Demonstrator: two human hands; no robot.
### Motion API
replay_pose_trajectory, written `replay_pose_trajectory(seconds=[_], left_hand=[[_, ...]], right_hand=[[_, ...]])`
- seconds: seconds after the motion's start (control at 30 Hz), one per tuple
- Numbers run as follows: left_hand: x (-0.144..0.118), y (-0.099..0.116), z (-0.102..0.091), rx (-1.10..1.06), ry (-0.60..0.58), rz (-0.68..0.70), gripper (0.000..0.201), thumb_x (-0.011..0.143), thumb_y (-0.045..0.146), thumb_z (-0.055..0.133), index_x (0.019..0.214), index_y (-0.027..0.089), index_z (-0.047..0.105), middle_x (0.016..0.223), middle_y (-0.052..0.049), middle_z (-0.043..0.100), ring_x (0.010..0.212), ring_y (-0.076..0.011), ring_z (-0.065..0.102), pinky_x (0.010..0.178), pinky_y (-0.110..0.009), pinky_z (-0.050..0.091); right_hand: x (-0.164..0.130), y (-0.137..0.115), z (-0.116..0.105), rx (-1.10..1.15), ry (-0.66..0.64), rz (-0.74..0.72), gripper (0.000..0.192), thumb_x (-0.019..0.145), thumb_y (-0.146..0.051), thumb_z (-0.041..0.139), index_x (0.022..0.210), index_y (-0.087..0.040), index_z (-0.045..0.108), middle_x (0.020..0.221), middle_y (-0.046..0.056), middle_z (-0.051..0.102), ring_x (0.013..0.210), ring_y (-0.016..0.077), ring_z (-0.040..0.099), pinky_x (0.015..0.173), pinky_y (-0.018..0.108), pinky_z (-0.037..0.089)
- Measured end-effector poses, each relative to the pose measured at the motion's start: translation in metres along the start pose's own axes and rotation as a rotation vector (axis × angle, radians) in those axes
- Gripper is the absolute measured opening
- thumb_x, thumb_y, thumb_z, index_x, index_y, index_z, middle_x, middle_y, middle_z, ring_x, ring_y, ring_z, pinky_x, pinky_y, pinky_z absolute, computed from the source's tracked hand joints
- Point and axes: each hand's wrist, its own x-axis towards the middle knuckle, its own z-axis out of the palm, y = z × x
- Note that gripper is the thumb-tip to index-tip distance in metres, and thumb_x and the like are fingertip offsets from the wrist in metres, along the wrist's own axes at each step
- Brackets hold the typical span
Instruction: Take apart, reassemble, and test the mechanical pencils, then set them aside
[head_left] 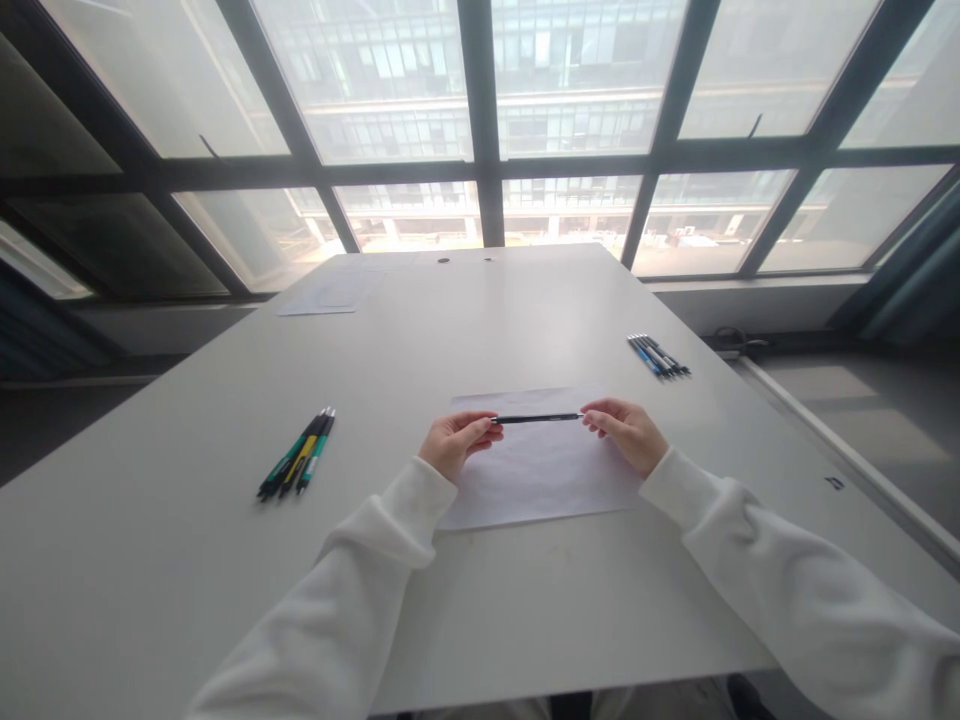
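A dark slim pen (536, 418) is held level between my two hands, above a white sheet of paper (544, 480). My left hand (456, 442) pinches its left end between thumb and fingers. At the other end, my right hand (626, 432) has its thumb and fingertips closed on the pen's tip. Out to the left lies a bunch of green, yellow and black pens (298, 455). Beyond my right hand, several blue, black and white pens (658, 356) rest side by side.
The white table (480, 340) stretches towards large framed windows (484, 120). More paper (319, 292) lies at the far left of the tabletop, and a small round dark disc (443, 261) sits near the far edge. A small dark mark (834, 483) shows near the right edge.
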Motion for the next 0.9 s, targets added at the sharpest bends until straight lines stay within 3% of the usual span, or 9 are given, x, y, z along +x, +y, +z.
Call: replay_pose_trajectory(seconds=[0.13,0.43,0.9], left_hand=[[-0.002,0.001,0.003,-0.013,0.014,-0.002,0.031,0.060,0.033,0.072,0.082,0.013,0.067,0.073,-0.009,0.070,0.071,-0.0192,0.065,0.065,-0.028,0.048],[-0.001,0.003,0.003,0.053,0.000,0.019,0.030,0.057,0.033,0.074,0.077,0.014,0.063,0.068,-0.005,0.068,0.065,-0.0171,0.064,0.063,-0.028,0.047],[-0.003,0.004,0.007,0.061,0.048,0.043,0.032,0.054,0.033,0.076,0.074,0.013,0.061,0.065,-0.005,0.066,0.062,-0.0153,0.062,0.060,-0.026,0.046]], right_hand=[[-0.001,0.000,0.004,0.097,-0.050,0.008,0.030,0.070,-0.040,0.062,0.085,-0.014,0.064,0.071,0.006,0.066,0.063,0.0139,0.057,0.062,0.029,0.045],[-0.001,0.000,0.006,0.286,0.011,0.057,0.030,0.063,-0.037,0.070,0.081,-0.014,0.065,0.068,0.006,0.066,0.063,0.0157,0.059,0.064,0.031,0.047],[-0.003,-0.003,0.012,0.333,0.011,0.088,0.025,0.064,-0.033,0.070,0.079,-0.014,0.066,0.066,0.005,0.066,0.062,0.0145,0.059,0.062,0.029,0.045]])
